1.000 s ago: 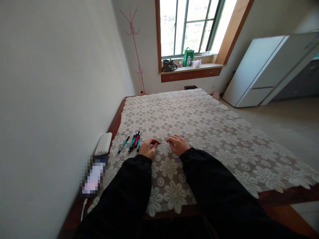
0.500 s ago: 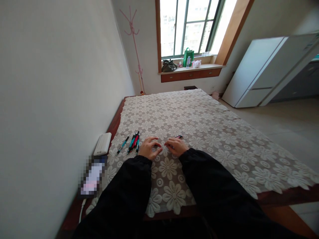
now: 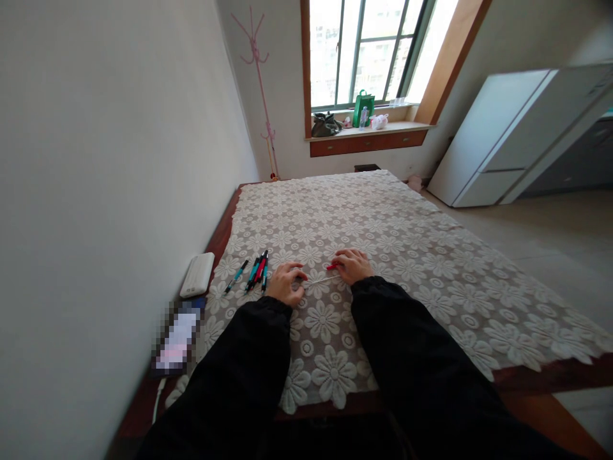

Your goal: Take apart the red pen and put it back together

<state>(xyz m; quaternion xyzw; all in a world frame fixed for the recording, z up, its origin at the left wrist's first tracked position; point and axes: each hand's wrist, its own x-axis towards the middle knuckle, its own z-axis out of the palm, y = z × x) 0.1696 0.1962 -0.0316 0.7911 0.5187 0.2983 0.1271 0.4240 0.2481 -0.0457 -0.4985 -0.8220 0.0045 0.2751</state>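
My left hand (image 3: 286, 284) rests on the lace tablecloth (image 3: 322, 321) with its fingers closed on one end of a thin whitish stick (image 3: 322, 280). That stick reaches across to below my right palm, where its other end is hidden. My right hand (image 3: 353, 266) is closed around a red pen (image 3: 332, 266); only a short red piece shows past the fingertips. To the left of my left hand lie several teal, red and black pens (image 3: 258, 271) in a bunch. One teal and black pen (image 3: 236, 277) lies apart from them.
A white power bank (image 3: 197, 275) and a blurred phone (image 3: 178, 338) with a white cable (image 3: 158, 401) lie along the wall side of the table. Beyond the table are a pink coat stand (image 3: 261, 83), a window sill with bags, and a white refrigerator (image 3: 498, 137).
My right hand has moved right and slightly away from me, from the thin stick onto the pen lying there. The stick now shows between my hands. My left hand has barely moved.
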